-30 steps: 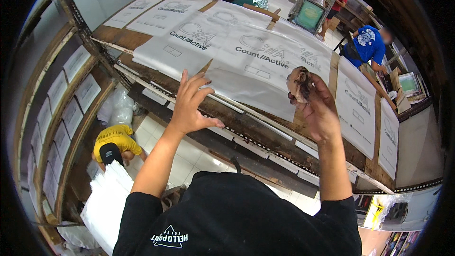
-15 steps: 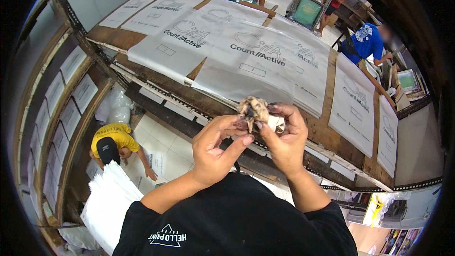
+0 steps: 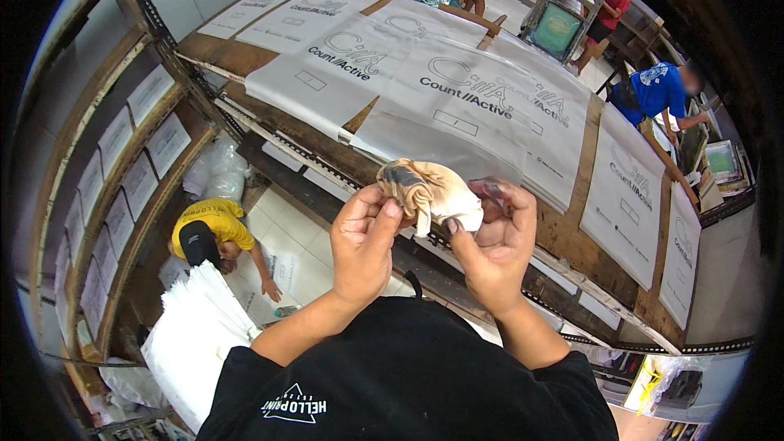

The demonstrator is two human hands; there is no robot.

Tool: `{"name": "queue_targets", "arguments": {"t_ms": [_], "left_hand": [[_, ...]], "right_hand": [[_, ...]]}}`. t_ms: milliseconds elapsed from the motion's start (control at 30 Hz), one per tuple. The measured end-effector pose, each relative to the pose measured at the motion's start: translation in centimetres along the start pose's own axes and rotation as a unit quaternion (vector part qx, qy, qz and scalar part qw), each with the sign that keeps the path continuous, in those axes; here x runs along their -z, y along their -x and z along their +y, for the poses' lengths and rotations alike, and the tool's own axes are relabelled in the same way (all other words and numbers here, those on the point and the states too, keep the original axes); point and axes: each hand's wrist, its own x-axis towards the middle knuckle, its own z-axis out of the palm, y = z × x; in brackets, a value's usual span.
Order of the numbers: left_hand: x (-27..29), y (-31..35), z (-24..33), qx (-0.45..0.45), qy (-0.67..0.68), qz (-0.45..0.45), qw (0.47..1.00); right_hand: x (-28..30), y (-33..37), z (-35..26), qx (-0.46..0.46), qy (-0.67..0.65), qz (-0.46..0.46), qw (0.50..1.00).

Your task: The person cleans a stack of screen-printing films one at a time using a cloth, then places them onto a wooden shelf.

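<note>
A crumpled cream rag (image 3: 434, 194) with dark smudges hangs between my two hands, in front of my chest. My left hand (image 3: 363, 245) is closed on its left end, the thumb pressed against the folds. At the opposite end, my right hand (image 3: 504, 247) has its thumb on the rag's pale edge with the fingers curled behind. Dark stains mark the fingertips of my right hand. Just beyond my hands lie white printed plastic-like sheets (image 3: 523, 118), spread flat on a wooden shelf (image 3: 563, 216).
At lower left, a person in yellow (image 3: 214, 229) bends toward the tiled floor beside a white stack of sheets (image 3: 196, 331). Racks with more sheets (image 3: 141, 178) line the left. A person in blue (image 3: 660, 91) works at far right; others stand at the back.
The rag was bunched up and is now spread wider, with more cream cloth showing. My hands have moved a little apart. The view has shifted slightly.
</note>
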Motion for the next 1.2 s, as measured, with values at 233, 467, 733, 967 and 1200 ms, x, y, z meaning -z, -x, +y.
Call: {"name": "queue_targets", "arguments": {"t_ms": [233, 467, 733, 967, 1200], "left_hand": [[0.7, -0.6, 0.5, 0.131, 0.182, -0.025, 0.974], [1.6, -0.5, -0.2, 0.194, 0.240, -0.039, 0.950], [2.1, -0.8, 0.5, 0.214, 0.216, -0.024, 0.952], [2.4, -0.7, 0.8, 0.201, 0.144, 0.062, 0.967], [4.9, -1.2, 1.3, 0.191, 0.145, 0.038, 0.970]], "right_hand": [[2.5, -0.6, -0.4, -0.106, -0.004, -0.056, 0.993], [1.9, -0.5, -0.4, -0.103, -0.001, -0.045, 0.994], [-0.5, -0.4, -0.6, -0.117, -0.006, -0.018, 0.993], [-0.7, -0.6, 0.0, -0.101, 0.036, 0.006, 0.994], [-1.0, -1.7, -1.2, 0.046, 0.233, -0.141, 0.961]]}}
